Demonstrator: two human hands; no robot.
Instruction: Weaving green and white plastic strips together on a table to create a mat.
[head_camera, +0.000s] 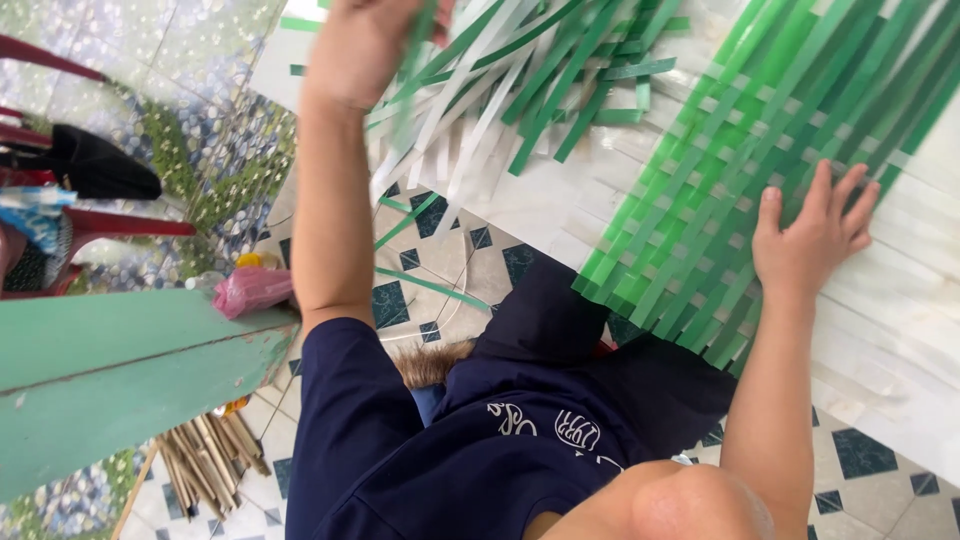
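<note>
The largest thing in view is the white sheet (900, 300) spread over the patterned tiled floor (450, 270), and on it lies the woven mat of green strips (740, 170), a lattice of light and dark green bands crossing each other, its loose ends fanning toward the person's dark blue shirt (450, 450). Above it a loose heap of green and white strips (540, 80) sprawls untidily, some overlapping the mat's upper edge. At the left stand a green painted bench (120, 370), a bundle of pale sticks (205, 455) below it, and a pink bag (250, 288) at its corner. The right hand (815, 235) rests flat on the mat with fingers spread open, pinning the weave rather than gripping anything. The left hand (365, 45) is raised near the top edge, blurred, its fingers seemingly closed around a single green strip (415, 70), though the blur leaves the grip uncertain. The likely trouble, as I judge it, is that a tug on that strip could drag neighbouring loose strips from the heap into a tangle, or pull the unfixed edge of the weave out of line, since only one palm holds it down. The slick sheet may also let the whole mat slide, loosening crossings near the free ends.
</note>
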